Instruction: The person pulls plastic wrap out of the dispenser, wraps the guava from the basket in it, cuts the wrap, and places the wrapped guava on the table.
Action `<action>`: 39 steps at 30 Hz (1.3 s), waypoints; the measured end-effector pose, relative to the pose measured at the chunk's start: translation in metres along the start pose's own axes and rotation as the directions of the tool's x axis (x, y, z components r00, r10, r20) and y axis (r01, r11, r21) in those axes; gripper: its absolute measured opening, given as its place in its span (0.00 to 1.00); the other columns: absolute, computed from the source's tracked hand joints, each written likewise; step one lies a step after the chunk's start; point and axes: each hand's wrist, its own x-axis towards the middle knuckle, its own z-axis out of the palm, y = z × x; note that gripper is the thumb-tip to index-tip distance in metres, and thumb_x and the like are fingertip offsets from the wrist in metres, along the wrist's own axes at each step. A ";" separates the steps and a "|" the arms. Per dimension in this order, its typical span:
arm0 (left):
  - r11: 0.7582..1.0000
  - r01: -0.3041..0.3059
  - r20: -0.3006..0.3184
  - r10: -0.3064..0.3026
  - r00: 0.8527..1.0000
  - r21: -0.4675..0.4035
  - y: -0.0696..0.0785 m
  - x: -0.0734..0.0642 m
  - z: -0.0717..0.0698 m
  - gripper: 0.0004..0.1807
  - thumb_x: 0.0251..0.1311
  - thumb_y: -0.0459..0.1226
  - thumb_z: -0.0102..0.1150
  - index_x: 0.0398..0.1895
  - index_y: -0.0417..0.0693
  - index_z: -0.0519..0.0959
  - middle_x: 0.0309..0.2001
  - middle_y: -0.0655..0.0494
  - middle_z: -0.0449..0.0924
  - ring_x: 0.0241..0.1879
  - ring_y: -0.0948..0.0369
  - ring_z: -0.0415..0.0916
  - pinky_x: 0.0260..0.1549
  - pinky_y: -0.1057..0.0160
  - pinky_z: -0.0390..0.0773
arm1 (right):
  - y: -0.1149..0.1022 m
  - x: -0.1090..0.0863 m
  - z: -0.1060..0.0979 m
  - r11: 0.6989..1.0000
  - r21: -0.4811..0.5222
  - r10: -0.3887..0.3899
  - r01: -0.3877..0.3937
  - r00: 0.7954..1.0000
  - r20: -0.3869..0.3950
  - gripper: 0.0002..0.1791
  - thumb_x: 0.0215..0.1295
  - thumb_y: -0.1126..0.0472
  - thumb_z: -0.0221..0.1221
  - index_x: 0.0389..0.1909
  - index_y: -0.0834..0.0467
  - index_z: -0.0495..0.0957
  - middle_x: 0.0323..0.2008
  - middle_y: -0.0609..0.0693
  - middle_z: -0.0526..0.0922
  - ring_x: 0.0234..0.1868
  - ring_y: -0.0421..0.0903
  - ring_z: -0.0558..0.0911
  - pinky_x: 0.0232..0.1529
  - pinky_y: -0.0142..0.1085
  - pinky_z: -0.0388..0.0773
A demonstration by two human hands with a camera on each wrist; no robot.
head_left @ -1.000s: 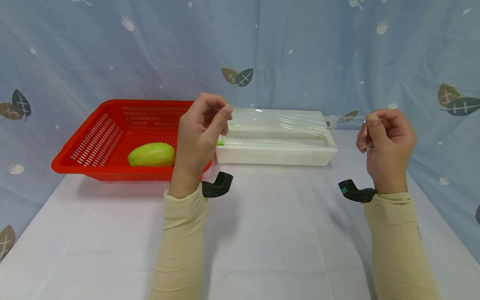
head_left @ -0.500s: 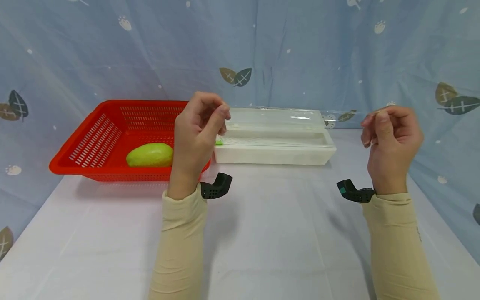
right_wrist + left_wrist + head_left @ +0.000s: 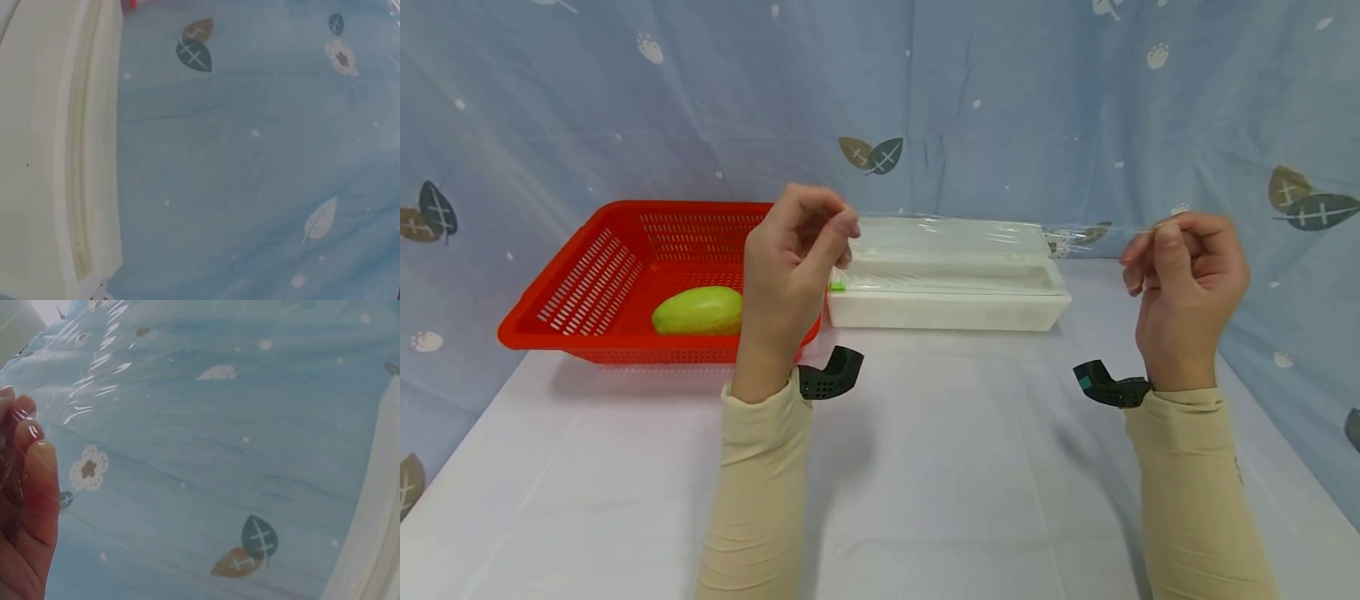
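A thin clear sheet of cling film (image 3: 1078, 236) stretches between my two hands in the head view. My left hand (image 3: 786, 267) pinches its left end between thumb and curled fingers, over the right side of the red basket. At the far right, my right hand (image 3: 1191, 287) pinches the other end. Beneath and behind the film is a long white cling film dispenser (image 3: 947, 311), its lid raised, a small green slider (image 3: 837, 286) at its left front edge. The left wrist view shows glints on the film (image 3: 100, 362) beside my fingertips. In the right wrist view the hand is out of sight.
A red plastic basket (image 3: 587, 340) stands at the back left of the white-covered table (image 3: 940, 483). One yellow-green mango-like fruit (image 3: 698, 311) lies in it. A blue patterned curtain (image 3: 1000, 108) hangs right behind the basket and the dispenser.
My right hand has moved a little to the right, drawing the film tauter, and my left hand slightly left. Both hands keep pinching the film; basket and dispenser stay put.
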 end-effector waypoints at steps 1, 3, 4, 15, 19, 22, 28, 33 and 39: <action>1.000 -0.001 -0.004 0.001 1.000 -0.004 0.001 0.000 0.000 0.05 0.57 0.30 0.54 0.33 0.35 0.71 0.27 0.54 0.74 0.20 0.58 0.68 0.22 0.63 0.73 | 0.000 0.000 0.000 1.000 0.007 0.001 -0.001 1.000 -0.004 0.11 0.55 0.75 0.55 0.32 0.79 0.64 0.18 0.68 0.71 0.13 0.51 0.66 0.13 0.32 0.61; 1.000 -0.002 -0.012 0.002 1.000 -0.016 0.005 0.002 0.001 0.05 0.57 0.29 0.54 0.33 0.34 0.71 0.27 0.54 0.74 0.20 0.58 0.68 0.22 0.63 0.72 | -0.002 -0.001 0.001 1.000 0.027 0.008 -0.008 1.000 -0.013 0.12 0.55 0.75 0.56 0.33 0.79 0.64 0.18 0.68 0.70 0.14 0.51 0.66 0.13 0.32 0.60; 1.000 -0.001 -0.016 0.001 1.000 -0.025 0.008 0.002 0.001 0.05 0.56 0.29 0.54 0.32 0.33 0.71 0.27 0.54 0.74 0.20 0.58 0.67 0.22 0.63 0.72 | -0.003 -0.001 0.002 0.999 0.038 0.011 -0.010 1.000 -0.015 0.12 0.55 0.75 0.56 0.33 0.79 0.64 0.18 0.67 0.70 0.14 0.52 0.66 0.13 0.32 0.60; 0.997 -0.014 -0.066 0.009 0.998 -0.073 0.027 0.004 0.003 0.04 0.55 0.25 0.54 0.31 0.30 0.70 0.25 0.49 0.73 0.19 0.57 0.66 0.21 0.63 0.71 | -0.014 -0.002 0.011 0.998 0.053 -0.026 0.027 0.999 -0.036 0.13 0.53 0.74 0.58 0.30 0.79 0.64 0.17 0.67 0.69 0.14 0.51 0.66 0.13 0.32 0.59; 0.996 -0.039 -0.067 0.034 0.997 -0.083 0.025 0.003 0.001 0.04 0.54 0.24 0.53 0.32 0.30 0.70 0.25 0.48 0.73 0.18 0.57 0.66 0.20 0.62 0.71 | -0.018 -0.004 0.014 0.999 0.040 -0.031 0.033 0.999 -0.042 0.13 0.53 0.74 0.58 0.30 0.78 0.64 0.17 0.66 0.69 0.14 0.51 0.67 0.13 0.31 0.59; 0.994 -0.076 -0.051 0.072 0.996 -0.081 0.023 0.003 0.000 0.05 0.55 0.25 0.53 0.32 0.28 0.69 0.26 0.47 0.73 0.18 0.57 0.67 0.20 0.62 0.72 | -0.021 -0.004 0.015 0.999 0.021 -0.042 0.043 0.998 -0.035 0.13 0.52 0.73 0.59 0.31 0.78 0.65 0.18 0.66 0.69 0.14 0.51 0.67 0.13 0.32 0.61; 0.994 -0.071 -0.056 0.067 0.996 -0.083 0.025 0.003 -0.001 0.06 0.55 0.25 0.54 0.32 0.28 0.69 0.26 0.47 0.73 0.18 0.58 0.67 0.20 0.63 0.73 | -0.026 -0.004 0.019 0.998 0.011 -0.058 0.059 0.998 -0.022 0.13 0.51 0.73 0.59 0.29 0.77 0.65 0.16 0.65 0.69 0.14 0.51 0.66 0.14 0.32 0.61; 0.994 -0.049 -0.048 0.044 0.998 -0.094 0.027 0.004 -0.003 0.05 0.55 0.25 0.53 0.32 0.28 0.70 0.27 0.46 0.73 0.19 0.57 0.67 0.21 0.62 0.73 | -0.027 -0.002 0.018 0.997 -0.035 -0.069 0.069 0.998 -0.009 0.08 0.52 0.75 0.54 0.27 0.77 0.65 0.16 0.64 0.70 0.14 0.50 0.66 0.14 0.31 0.60; 0.994 0.027 -0.018 -0.029 0.999 -0.108 0.028 0.002 -0.003 0.04 0.55 0.25 0.53 0.32 0.29 0.70 0.27 0.48 0.74 0.21 0.57 0.68 0.22 0.62 0.73 | -0.026 -0.001 0.012 0.996 -0.041 -0.075 0.076 0.997 0.023 0.07 0.51 0.75 0.52 0.26 0.78 0.65 0.14 0.65 0.70 0.11 0.50 0.66 0.12 0.31 0.60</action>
